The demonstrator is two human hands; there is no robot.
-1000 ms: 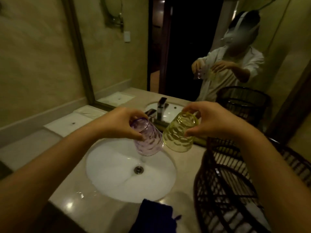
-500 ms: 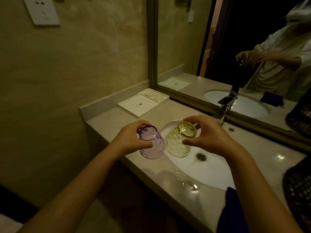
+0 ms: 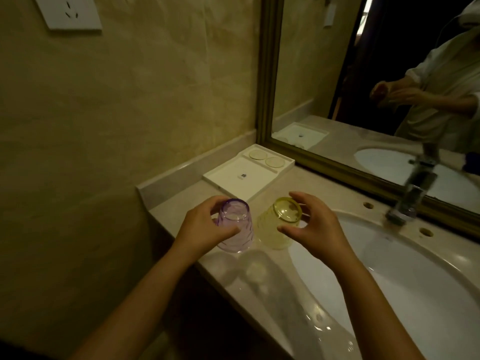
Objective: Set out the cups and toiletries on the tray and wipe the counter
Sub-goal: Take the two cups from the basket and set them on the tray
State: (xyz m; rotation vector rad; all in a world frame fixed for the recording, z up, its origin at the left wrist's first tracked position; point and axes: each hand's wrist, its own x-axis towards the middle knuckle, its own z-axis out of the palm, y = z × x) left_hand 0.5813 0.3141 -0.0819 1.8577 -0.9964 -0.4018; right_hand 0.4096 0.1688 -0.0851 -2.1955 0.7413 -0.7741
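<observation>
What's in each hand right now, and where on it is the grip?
Left hand grips the purple cup around its side; right hand grips the yellow cup near its upturned base.

— What's around you?
— Dim yellowish light, a mottled beige wall (image 3: pixel 130 113) with a white socket (image 3: pixel 68 11) on it.
— And to your right?
— A gold-framed mirror (image 3: pixel 337 74), a white sink (image 3: pixel 428 294), a chrome tap (image 3: pixel 413 193).

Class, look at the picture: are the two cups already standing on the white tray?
No: the purple cup and yellow cup are held upside down, short of the tray.
</observation>
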